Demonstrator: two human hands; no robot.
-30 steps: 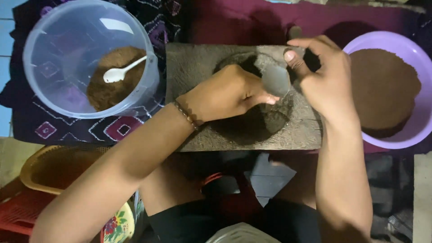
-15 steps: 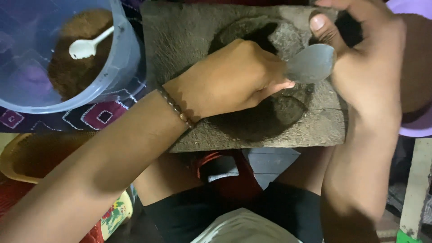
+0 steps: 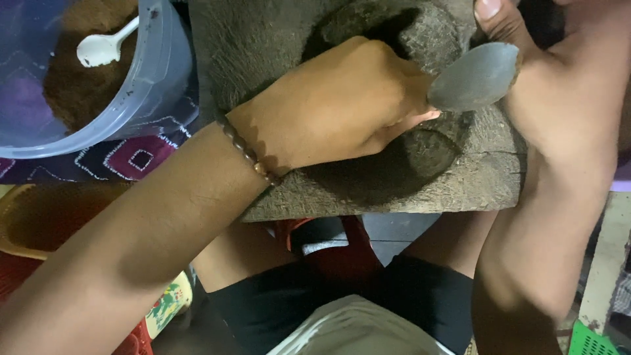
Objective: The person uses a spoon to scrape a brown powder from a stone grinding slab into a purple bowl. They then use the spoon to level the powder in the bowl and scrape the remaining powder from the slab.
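A grey stone slab [image 3: 276, 46] with a round hollow [image 3: 420, 154] lies in front of me. My left hand [image 3: 328, 108] reaches into the hollow, its fingers bent down against the stone; a bead bracelet [image 3: 246, 151] circles the wrist. What the fingers hold is hidden. My right hand [image 3: 565, 85] grips the handle of a metal spoon [image 3: 473, 77] at the slab's upper right, the spoon's bowl hovering over the hollow beside my left fingertips.
A clear plastic tub [image 3: 154, 92] with brown powder [image 3: 79, 85] and a white plastic spoon [image 3: 102, 47] stands at the upper left on a patterned cloth [image 3: 131, 158]. A yellow basket [image 3: 26, 223] sits at the left. My lap is below the slab.
The view has closed in on the slab. The purple bowl at the right has left the frame. My left hand stays in the hollow, the spoon beside it.
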